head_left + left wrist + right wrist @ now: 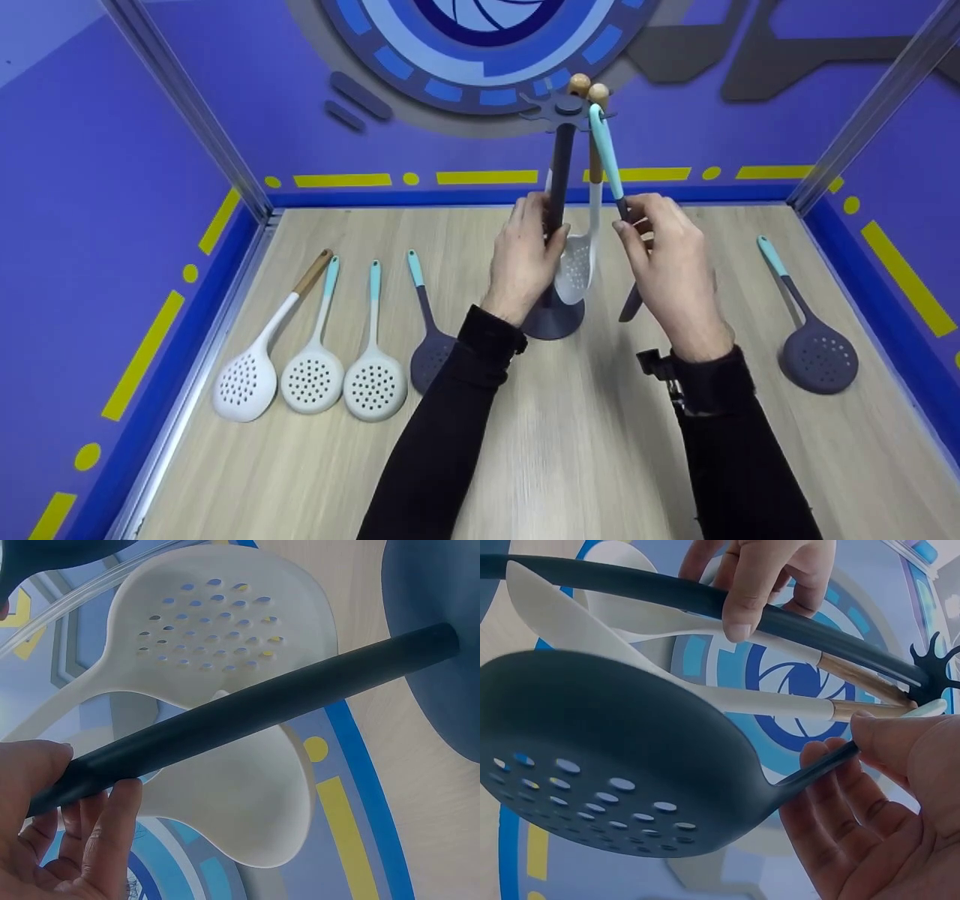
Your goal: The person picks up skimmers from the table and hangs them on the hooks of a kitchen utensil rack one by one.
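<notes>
My left hand grips the dark pole of an upright utensil rack, thumb and fingers around it. Between thumb and fingers, my right hand pinches the dark neck of a teal-handled skimmer. Its handle end is up at the rack's hooks; I cannot tell whether it is caught on one. On the rack hang a white skimmer and a white ladle, both with wooden handles. In the head view, my right hand covers part of the dark skimmer.
On the left of the wooden table lie a white wooden-handled skimmer, two pale teal-handled skimmers and a dark one, partly behind my left sleeve. Another dark skimmer lies far right. Blue-purple panels border the table.
</notes>
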`<control>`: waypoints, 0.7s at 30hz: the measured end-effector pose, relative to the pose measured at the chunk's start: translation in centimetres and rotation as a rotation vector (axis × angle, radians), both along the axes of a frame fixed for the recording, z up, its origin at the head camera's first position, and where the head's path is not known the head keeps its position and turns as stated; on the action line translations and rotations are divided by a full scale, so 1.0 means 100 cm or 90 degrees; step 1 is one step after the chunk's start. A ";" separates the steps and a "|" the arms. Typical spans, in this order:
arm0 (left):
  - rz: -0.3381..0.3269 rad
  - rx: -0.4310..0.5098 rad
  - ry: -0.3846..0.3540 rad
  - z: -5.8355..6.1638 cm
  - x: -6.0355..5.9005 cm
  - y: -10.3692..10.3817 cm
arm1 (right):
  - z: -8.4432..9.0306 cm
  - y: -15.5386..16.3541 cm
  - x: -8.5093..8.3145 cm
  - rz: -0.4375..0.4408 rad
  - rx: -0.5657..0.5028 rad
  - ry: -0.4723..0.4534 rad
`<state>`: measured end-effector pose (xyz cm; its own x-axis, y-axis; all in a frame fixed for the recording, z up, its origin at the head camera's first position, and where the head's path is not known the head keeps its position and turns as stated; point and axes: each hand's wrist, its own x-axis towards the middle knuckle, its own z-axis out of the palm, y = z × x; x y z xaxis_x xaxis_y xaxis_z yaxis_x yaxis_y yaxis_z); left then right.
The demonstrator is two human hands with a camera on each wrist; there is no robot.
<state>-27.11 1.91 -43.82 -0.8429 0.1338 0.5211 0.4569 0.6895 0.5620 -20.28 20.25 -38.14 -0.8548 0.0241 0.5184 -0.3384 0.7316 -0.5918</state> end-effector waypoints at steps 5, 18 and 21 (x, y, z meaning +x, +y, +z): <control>0.005 -0.001 -0.009 0.000 0.000 0.000 | -0.003 -0.001 0.000 0.004 -0.001 -0.015; 0.002 -0.001 -0.008 0.001 0.000 0.000 | -0.007 -0.002 0.001 0.028 -0.007 -0.029; 0.003 -0.004 -0.012 0.002 0.000 0.000 | -0.008 -0.003 0.001 0.032 -0.009 -0.028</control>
<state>-27.06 1.89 -43.66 -0.8529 0.1333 0.5048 0.4437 0.6946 0.5663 -20.15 19.99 -38.97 -0.8771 -0.0133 0.4800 -0.3482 0.7061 -0.6166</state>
